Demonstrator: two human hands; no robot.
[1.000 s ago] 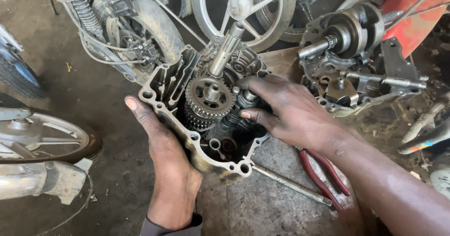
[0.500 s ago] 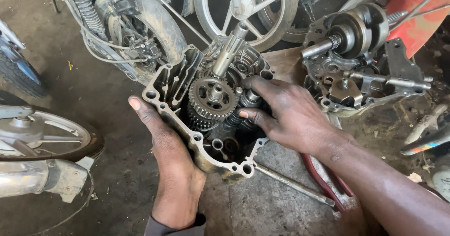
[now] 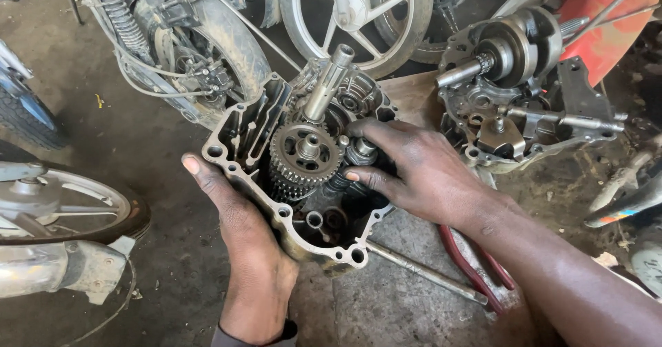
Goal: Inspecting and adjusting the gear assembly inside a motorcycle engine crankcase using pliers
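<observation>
My left hand point(image 3: 241, 250) grips the lower-left rim of the open engine case half point(image 3: 243, 130), which rests on the concrete floor point(image 3: 138, 181). My right hand point(image 3: 414, 174) reaches inside, fingertips pinching a small gear point(image 3: 360, 151) beside the large gear cluster point(image 3: 303, 155).

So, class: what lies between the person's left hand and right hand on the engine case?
In the head view, the large toothed gear on its shaft sits between the left hand and the right hand, inside the open engine case.
</observation>
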